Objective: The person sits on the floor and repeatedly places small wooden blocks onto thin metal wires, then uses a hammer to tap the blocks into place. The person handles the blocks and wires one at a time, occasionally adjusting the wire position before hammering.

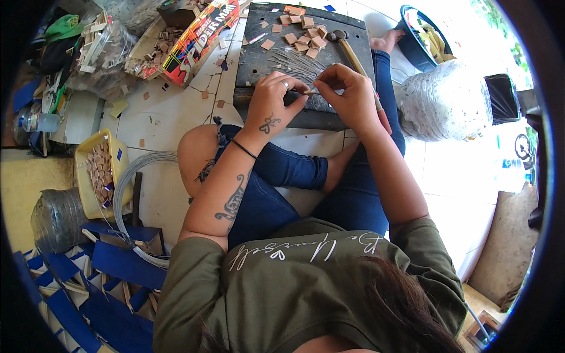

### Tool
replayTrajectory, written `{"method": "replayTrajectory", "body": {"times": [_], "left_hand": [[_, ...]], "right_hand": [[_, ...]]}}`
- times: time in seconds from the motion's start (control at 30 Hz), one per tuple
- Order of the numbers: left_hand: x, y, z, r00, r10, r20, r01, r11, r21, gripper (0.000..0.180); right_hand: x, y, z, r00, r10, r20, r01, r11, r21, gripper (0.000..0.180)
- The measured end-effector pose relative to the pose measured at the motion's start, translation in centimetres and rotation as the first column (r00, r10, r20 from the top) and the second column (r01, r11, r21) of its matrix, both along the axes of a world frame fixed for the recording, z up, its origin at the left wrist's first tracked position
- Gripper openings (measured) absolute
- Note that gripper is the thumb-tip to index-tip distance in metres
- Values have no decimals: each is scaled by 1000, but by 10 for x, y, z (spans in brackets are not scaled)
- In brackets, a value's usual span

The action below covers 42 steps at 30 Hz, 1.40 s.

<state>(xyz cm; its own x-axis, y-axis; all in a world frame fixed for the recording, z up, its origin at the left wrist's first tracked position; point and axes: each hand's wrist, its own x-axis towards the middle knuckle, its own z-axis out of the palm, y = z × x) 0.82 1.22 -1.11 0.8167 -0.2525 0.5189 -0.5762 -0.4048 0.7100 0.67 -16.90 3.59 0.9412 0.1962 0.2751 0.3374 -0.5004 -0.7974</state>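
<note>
Over the near part of a dark low worktable [253,63], my two hands meet fingertip to fingertip. A small light-brown piece [311,92] is pinched between them, too small to tell its kind. My left hand [275,97], with a ring on one finger, grips it from the left. From the other side, my right hand [348,93] closes thumb and forefinger on it. Thin grey wires [294,63] lie spread just beyond the fingers. Several small square wooden tiles [306,39] are scattered farther back. A hammer [352,57] rests at the right, its handle partly behind my right hand.
Left stand a colourful printed box [197,44] of wooden pieces, a clear plastic bag [109,65], a yellow tub [120,147] of tiles and a wire coil [122,188]. Blue-and-wood pieces [112,306] fill the lower left. A dark basin [406,29] and wrapped bundle [444,100] stand right.
</note>
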Motion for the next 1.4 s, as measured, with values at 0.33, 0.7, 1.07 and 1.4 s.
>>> {"method": "replayTrajectory", "body": {"times": [0.33,0.7,1.07,1.4], "left_hand": [[1,0,-3,1000,2,19,-2,1000,-22,10],[-2,-8,8,1000,3,-25,-6,996,-94,9],[-2,-16,3,1000,16,3,-15,983,-184,6],[-2,-18,1,999,15,50,-7,988,-157,6]], "right_hand": [[0,1,1,999,30,40,-28,998,-53,13],[1,7,10,998,30,49,-23,991,-130,14],[-20,-38,-3,895,-254,366,413,781,-469,42],[-53,-82,6,931,-199,-306,213,977,11,36]]}}
